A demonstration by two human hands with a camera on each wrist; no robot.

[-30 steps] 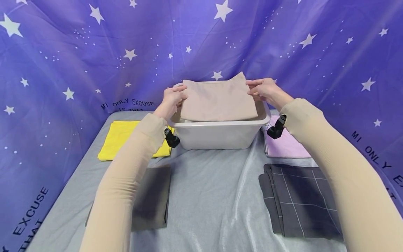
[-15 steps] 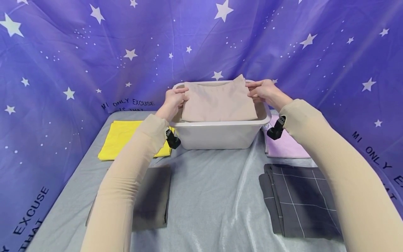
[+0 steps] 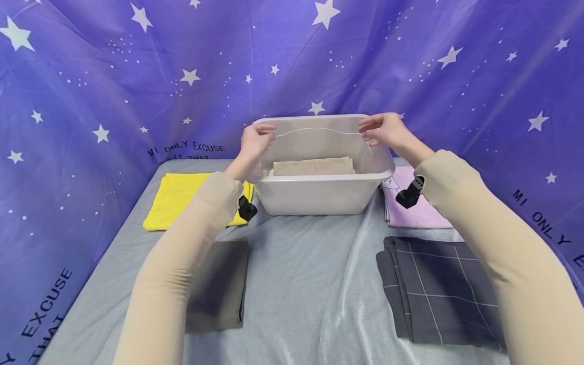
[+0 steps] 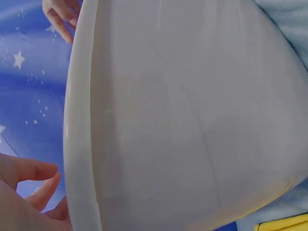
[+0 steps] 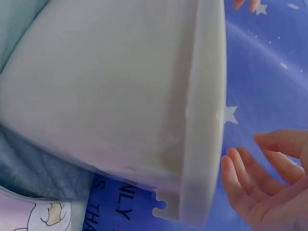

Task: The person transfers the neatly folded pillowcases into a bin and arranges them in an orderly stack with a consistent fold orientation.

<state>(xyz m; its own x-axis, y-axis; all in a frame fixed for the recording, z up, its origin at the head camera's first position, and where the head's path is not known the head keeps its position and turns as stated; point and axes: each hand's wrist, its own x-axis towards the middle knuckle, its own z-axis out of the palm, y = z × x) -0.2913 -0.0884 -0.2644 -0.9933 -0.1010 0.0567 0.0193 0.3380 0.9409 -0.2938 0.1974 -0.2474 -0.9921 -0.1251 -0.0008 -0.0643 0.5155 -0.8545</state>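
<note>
Holds the left hand over the left end of the white bin, with fingers loosely bent, a gap between thumb and fingertips, and nothing in grip. Holds the right hand over the bin's right end, likewise with loosely curved fingers, parted thumb and nothing in grip. Hard to make out any contact with the rim. Inside the bin, below and between both hands, a folded beige cloth, with its upper strip showing above the front rim and its lower part hidden by the front wall. Upright near the middle of the back edge of the grey-blue, cloth-covered bench, the bin itself. Near the bench's back left corner, a folded yellow cloth; farther forward on the left side, a folded grey-brown cloth, both partly behind the left sleeve. Toward the back right corner, a folded lilac cloth with a printed drawing; in front of it, a folded dark grey cloth with thin white checks, both partly behind the right sleeve. Beyond the back edge, a purple-blue curtain with white stars and black lettering.
</note>
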